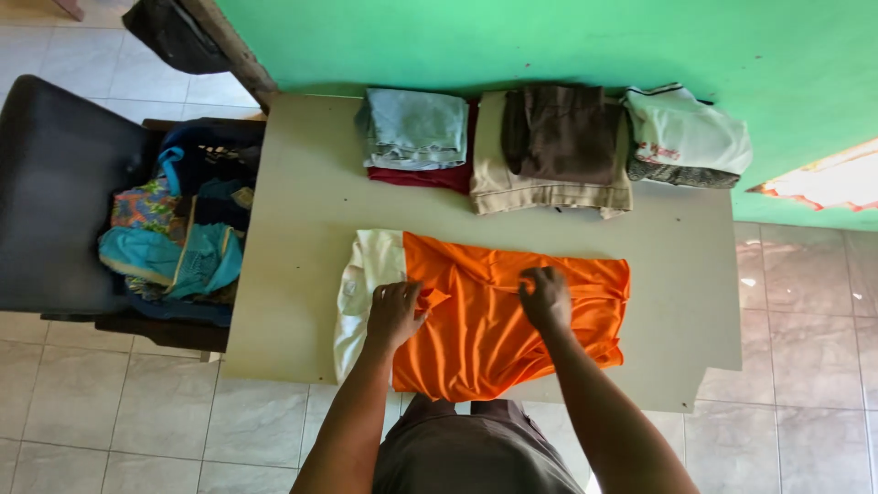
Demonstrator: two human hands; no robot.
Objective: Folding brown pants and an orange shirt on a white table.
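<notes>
An orange shirt with a white part at its left end (494, 311) lies spread on a beige table (302, 210), hanging a little over the near edge. My left hand (395, 313) rests on the shirt where white meets orange, pinching a fold of orange cloth. My right hand (546, 298) presses on the orange cloth near its middle, fingers curled on the fabric.
Folded clothes lie along the table's far edge: a grey-blue piece on a dark red one (413, 130), a brown piece on a tan one (553, 146), a white and dark bundle (686, 137). A dark chair (55, 183) at left holds a heap of unfolded clothes (178, 229). Green wall behind.
</notes>
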